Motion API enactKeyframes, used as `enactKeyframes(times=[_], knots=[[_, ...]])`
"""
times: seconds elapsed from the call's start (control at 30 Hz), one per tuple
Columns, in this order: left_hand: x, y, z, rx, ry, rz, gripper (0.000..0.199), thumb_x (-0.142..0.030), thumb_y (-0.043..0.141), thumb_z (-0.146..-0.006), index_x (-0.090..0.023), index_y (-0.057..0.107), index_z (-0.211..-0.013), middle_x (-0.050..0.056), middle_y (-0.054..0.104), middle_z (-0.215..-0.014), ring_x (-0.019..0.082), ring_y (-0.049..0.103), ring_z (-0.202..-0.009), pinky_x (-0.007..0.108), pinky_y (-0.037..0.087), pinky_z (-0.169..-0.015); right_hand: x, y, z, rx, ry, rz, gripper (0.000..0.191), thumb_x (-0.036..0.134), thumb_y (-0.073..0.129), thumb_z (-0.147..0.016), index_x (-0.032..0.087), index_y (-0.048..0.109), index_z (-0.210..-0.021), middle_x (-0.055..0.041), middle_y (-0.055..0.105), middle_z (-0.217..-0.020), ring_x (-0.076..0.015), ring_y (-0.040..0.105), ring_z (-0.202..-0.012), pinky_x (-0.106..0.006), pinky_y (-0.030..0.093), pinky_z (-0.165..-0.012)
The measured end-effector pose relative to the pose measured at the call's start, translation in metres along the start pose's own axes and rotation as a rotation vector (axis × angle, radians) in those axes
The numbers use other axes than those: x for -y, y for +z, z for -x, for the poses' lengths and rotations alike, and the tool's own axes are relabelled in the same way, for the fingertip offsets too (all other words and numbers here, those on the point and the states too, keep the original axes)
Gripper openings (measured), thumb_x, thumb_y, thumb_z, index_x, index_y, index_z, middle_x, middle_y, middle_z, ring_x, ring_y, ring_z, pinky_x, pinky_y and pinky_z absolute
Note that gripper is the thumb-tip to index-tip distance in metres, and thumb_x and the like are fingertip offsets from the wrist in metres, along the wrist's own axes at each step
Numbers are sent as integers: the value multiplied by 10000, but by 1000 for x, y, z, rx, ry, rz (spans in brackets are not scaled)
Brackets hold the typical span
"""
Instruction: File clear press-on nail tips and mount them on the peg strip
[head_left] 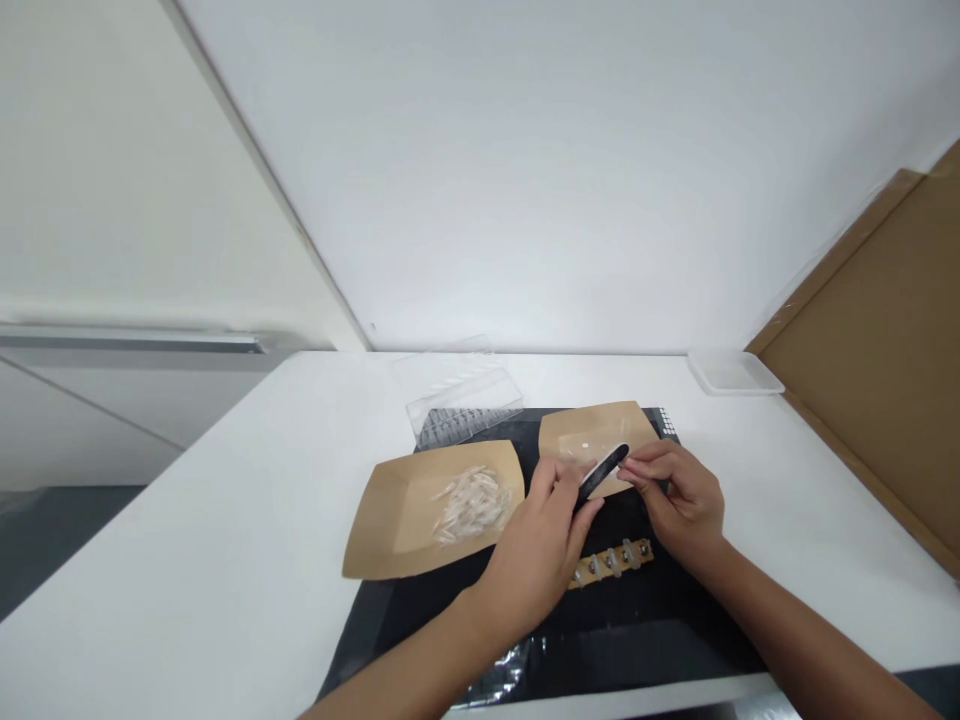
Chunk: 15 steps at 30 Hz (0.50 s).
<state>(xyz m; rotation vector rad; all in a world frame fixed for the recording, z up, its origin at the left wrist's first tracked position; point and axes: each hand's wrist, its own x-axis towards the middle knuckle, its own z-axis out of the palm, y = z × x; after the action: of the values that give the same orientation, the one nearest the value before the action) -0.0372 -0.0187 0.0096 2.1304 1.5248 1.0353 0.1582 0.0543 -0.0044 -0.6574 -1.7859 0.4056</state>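
Left hand [536, 555] curled, gripping a black nail file [602, 475] with a white face. Right hand [679, 500] partly closed, fingertips [628, 474] at the file's far end; any small piece pinched there is hidden. Just beyond the near edge of a black mat [600, 640], a tan strip with metal clips [611, 565] lies partly behind the left hand. Left, a kraft paper tray [397, 520] holds a heap of clear nail tips [472, 505]. A second kraft tray [592, 425] lies under the hands. Farther, a clear plastic case [457, 400] sits on a white table [225, 560].
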Motion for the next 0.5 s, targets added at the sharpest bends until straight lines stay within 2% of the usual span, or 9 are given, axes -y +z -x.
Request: enactKeyframes(times=[0.1,0.27,0.4,0.5], knots=[[-2,-2,-1,31,7,38,300,-221,405,-1108,-216,565,-1363,93,590,-1142,216,673,-979,410,629,-900,4,1,-4,3,-13,66,141,109,724,-948,227,705,-873,-24,715,-866,-164,702,-786,-309,583,-683],[-1,-4,-3,26,59,97,243,-175,394,-1096,-202,636,-1090,93,611,-1092,199,655,-941,358,610,-873,2,6,-7,3,-21,159,153,133,688,-976,222,660,-854,-31,680,-824,-170,660,-750,-311,543,-639],[0,-3,-3,3,46,126,350,-193,398,-1101,-205,602,-817,91,627,-1022,200,663,-943,330,594,-826,-1,10,-8,22,-39,197,152,111,646,-992,225,617,-897,-37,672,-860,-175,663,-802,-320,550,-693],[-1,-2,-2,-27,36,148,403,-197,398,-1102,-207,554,-731,85,624,-975,198,656,-932,334,579,-836,2,12,-8,60,-49,192,184,96,620,-999,230,569,-885,-32,653,-861,-171,649,-802,-316,533,-695]])
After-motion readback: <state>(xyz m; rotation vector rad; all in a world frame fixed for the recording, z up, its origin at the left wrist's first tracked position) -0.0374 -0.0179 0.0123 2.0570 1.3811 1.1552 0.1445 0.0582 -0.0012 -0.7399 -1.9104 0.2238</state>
